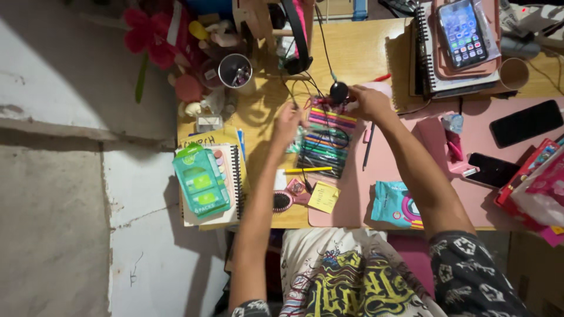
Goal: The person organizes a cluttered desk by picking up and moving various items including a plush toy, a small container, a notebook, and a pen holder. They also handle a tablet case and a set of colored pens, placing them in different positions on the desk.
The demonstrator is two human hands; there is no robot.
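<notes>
Coloured pens in a clear pack (326,138) lie on the wooden worktop (358,53), between the two hands. Left hand (287,124) rests with fingers curled at the pack's left edge. Right hand (368,101) is closed at its top right corner, beside a black cable (322,41); whether either hand truly grips the pack, I cannot tell.

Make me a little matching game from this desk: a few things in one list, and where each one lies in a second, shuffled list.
Things:
1. set of coloured pens
2. yellow sticky note
3. green packet
4. lit phone

Places:
A. on the spiral notebook at the desk's left edge
B. between the left hand and the right hand
C. on the stack at the far right corner
D. near the desk's front edge, beside a small brush

Pairs: 1-B, 2-D, 3-A, 4-C
</notes>
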